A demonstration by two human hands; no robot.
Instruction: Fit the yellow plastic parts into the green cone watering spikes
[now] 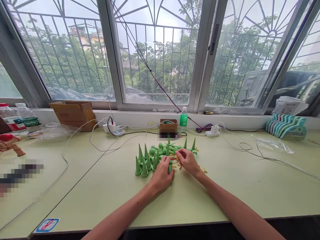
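Forearms (232, 201); beyond spikes (148, 163), seemingly cardboard box (168, 126)

Cones (144, 171) are spread across the middle of the desk (105, 200), with pieces (174, 166) scattered beside their right part. The left hand (162, 173) is held at their front right, the right hand (188, 162) just right of it. Behind them, one box (168, 125) is flanked on the right by a bottle (183, 120); another box (72, 115) is placed back left, hangers (286, 127) back right.
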